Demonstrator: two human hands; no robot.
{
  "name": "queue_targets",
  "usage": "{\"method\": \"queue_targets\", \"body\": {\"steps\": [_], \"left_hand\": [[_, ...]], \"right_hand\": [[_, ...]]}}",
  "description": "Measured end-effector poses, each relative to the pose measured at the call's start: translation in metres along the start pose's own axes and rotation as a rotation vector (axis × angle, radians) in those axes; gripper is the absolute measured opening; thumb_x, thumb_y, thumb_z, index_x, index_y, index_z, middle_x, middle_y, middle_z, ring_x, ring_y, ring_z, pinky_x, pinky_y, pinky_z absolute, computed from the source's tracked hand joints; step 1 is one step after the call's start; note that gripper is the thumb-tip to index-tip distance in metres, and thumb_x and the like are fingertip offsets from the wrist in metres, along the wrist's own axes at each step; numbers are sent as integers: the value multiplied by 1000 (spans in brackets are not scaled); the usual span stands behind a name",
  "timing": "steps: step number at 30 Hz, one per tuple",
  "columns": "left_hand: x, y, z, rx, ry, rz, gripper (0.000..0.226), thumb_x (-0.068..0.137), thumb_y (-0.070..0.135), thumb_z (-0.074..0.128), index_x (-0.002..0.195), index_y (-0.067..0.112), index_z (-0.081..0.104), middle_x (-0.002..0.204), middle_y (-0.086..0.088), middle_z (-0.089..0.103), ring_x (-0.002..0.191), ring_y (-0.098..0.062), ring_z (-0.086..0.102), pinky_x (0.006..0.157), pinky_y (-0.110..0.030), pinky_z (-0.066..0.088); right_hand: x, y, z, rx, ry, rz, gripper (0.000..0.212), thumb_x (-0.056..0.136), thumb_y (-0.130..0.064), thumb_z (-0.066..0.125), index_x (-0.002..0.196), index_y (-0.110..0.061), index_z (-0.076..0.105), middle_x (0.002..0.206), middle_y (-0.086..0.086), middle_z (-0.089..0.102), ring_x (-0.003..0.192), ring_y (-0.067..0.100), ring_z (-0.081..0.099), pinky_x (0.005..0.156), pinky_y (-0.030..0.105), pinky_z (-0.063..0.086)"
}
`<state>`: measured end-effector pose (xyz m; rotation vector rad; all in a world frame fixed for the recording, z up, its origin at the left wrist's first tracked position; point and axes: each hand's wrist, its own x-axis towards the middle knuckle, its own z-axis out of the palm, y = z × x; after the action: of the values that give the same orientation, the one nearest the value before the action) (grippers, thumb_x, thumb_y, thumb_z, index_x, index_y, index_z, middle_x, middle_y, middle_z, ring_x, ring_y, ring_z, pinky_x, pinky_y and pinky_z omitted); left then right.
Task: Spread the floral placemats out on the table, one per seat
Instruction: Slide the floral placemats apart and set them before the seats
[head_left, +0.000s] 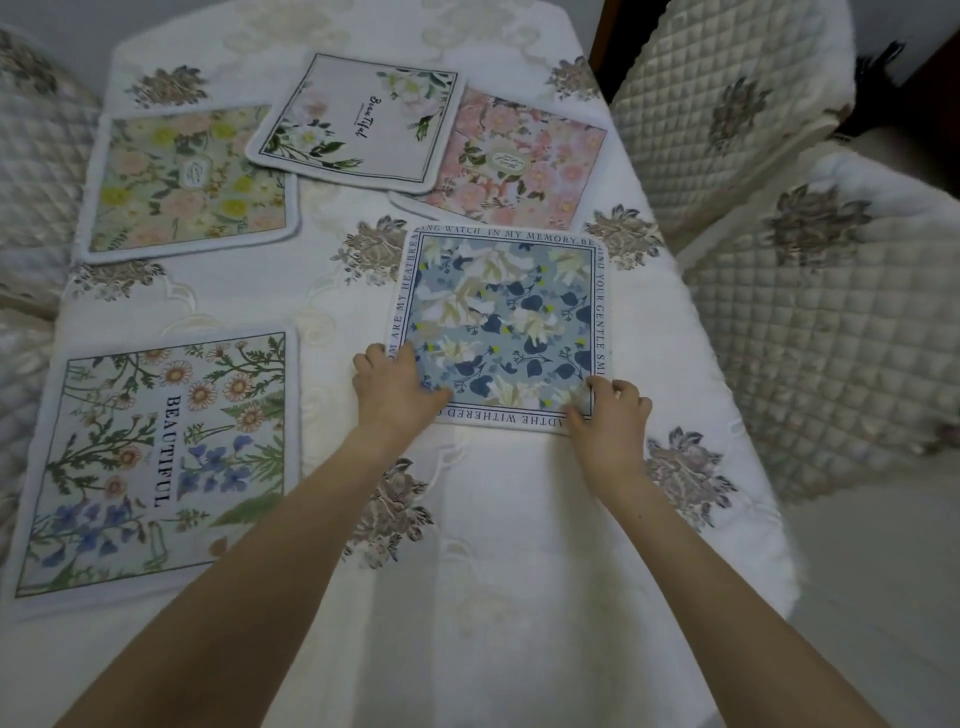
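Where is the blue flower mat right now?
The blue flower mat lies flat right of the table's middle, just below the pink mat, with the left hand and right hand at its near corners.

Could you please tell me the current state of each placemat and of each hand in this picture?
Blue placemat: flat, both hands on its near corners.
Daisy placemat: flat, alone, untouched.
Yellow-flower placemat: flat, its far right corner under the white one.
White placemat: lying across two others.
Pink placemat: flat, partly covered.
Left hand: pressing the near left corner.
Right hand: gripping the near right corner.
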<state>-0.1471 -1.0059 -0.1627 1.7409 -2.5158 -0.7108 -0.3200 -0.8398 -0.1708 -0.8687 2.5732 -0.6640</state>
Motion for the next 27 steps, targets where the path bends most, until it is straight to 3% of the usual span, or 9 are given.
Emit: {"method": "queue_targets", "body": {"steps": [10,15,23,27], "left_hand": [[-67,67,43,20,26,-58,74,68,47,70,126,9,44,123,-24,41,113,-37,33,90,-45,34],[-95,100,63,50,19,-77,80,68,51,69,129,8,39,127,-24,38,113,-37,33,90,-45,34],[-129,136,89,87,2,-120,93,70,58,65,138,7,27,131,-26,32,114,-37,32,91,-45,33],[-129,136,92,114,-5,-115,94,72,60,62,140,8,24,134,-27,30,116,-38,31,93,-46,33]], "right_hand": [[-8,77,-51,-61,-41,-32,35,88,-21,56,122,-14,51,128,18,45,113,35,35,94,43,36],[-9,110,-75,-117,-41,-67,35,88,-19,55,122,-12,52,126,19,48,110,35,37,95,36,29],[-2,144,-101,-131,-82,-40,38,88,-18,53,126,-13,52,135,17,47,114,37,37,98,40,29],[-4,145,-101,-160,-64,-85,40,88,-19,53,128,-13,49,135,19,47,109,36,37,94,43,36]]}}
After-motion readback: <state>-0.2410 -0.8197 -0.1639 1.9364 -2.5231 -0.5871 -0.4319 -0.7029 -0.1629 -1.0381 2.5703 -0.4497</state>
